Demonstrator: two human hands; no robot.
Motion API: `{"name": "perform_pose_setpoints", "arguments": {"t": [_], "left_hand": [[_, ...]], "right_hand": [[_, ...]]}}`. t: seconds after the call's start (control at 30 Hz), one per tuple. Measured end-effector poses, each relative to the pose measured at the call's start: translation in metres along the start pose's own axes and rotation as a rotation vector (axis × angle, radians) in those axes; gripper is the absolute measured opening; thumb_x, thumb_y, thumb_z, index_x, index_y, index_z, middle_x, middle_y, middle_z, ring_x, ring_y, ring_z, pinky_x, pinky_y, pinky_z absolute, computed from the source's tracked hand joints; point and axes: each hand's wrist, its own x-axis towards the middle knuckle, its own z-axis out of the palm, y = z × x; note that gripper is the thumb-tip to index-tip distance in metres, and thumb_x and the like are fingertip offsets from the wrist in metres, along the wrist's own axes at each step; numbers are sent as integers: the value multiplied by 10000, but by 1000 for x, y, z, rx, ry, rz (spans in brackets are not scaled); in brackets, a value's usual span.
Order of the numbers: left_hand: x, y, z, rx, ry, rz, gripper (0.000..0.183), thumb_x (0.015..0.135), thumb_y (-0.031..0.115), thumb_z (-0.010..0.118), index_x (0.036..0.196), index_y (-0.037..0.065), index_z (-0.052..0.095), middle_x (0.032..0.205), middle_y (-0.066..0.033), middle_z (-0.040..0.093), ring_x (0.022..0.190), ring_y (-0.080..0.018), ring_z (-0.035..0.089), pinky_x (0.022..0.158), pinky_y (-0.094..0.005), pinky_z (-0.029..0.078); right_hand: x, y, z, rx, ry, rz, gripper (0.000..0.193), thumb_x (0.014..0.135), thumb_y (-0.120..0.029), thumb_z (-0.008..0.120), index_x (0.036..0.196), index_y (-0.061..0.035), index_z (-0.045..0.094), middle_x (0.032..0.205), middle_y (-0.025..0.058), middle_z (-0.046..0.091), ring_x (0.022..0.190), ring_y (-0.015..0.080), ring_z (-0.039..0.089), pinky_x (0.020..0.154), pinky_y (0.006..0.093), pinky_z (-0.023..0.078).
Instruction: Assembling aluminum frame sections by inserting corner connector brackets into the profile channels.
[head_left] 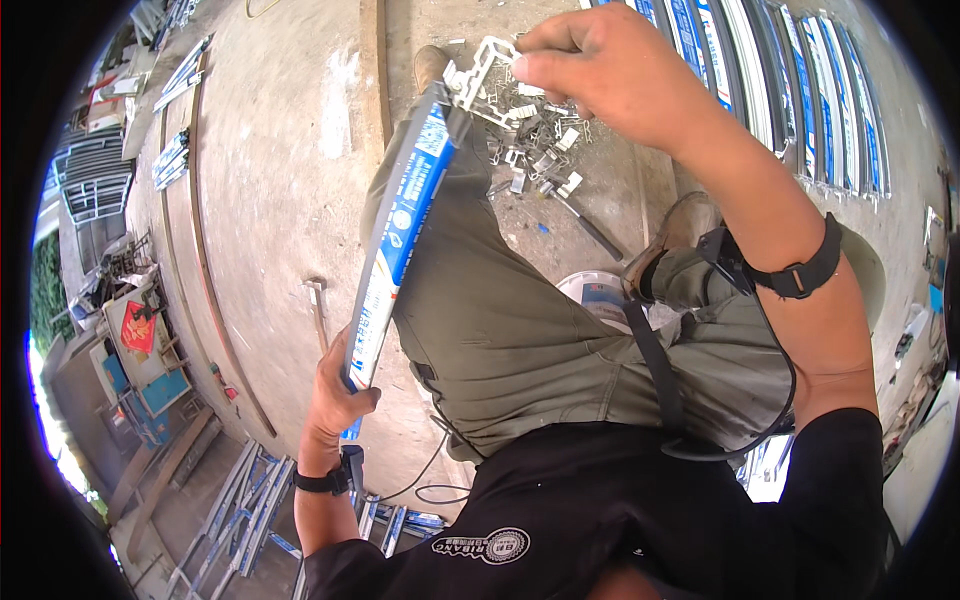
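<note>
My left hand (342, 393) is wrapped round the lower part of a long metal profile (397, 235) covered in blue and white film. The profile slants up and away along my left thigh. At its far end sits a pale, angular bracket-like corner piece (484, 66), pinched between the thumb and fingers of my right hand (588, 62). The corner piece touches the profile's end; how far it goes inside cannot be made out. Beneath my right hand, a heap of small metal brackets (540, 150) lies on the floor, beside a dark-handled tool (592, 230) that looks like a hammer.
Rows of film-wrapped profiles (815, 100) lie at the far right. A light bucket (598, 290) shows between my legs. A wooden strip (373, 80) runs along the floor ahead. Assembled frames (235, 515) lie at the near left, and a cable (440, 490) loops by my left side.
</note>
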Motion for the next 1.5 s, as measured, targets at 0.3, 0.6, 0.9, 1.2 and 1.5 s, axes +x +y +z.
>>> {"name": "perform_pose_setpoints", "arguments": {"t": [0.3,0.6,0.9,1.2,1.5], "left_hand": [[5,-2,-4,-76,-67,-120,786,533,51,612,1306,-22,498,1094,-81,610,1049,-180,530,962,-299,394],[5,6,-4,-27,-45,-139,792,524,52,607,1305,-22,499,1114,-102,607,1073,-195,525,995,-309,375],[7,3,-6,-93,-61,-129,778,525,54,608,1292,-31,510,1096,-98,611,1045,-188,531,972,-297,391],[8,-1,-17,-72,-106,-148,769,526,78,630,1278,-40,529,983,-51,591,900,-151,523,849,-272,431],[10,8,-19,-76,-104,-188,781,515,74,621,1280,-48,524,1025,-67,598,959,-170,525,904,-282,413]], "right_hand": [[-1,-6,2,67,6,-29,236,860,-165,611,785,52,670,607,106,616,549,131,531,560,315,437],[-1,-21,5,-114,147,-112,250,834,-147,611,727,75,655,602,237,598,526,303,595,566,388,468],[7,-32,5,-120,63,3,234,823,-126,614,754,91,667,667,271,620,609,337,640,639,423,498],[24,-17,2,-317,-50,-170,189,800,-84,624,862,79,697,715,253,653,702,341,670,692,410,514],[18,-35,-2,-168,-101,19,179,802,-88,646,894,50,715,679,141,659,595,191,606,598,324,479]]}}
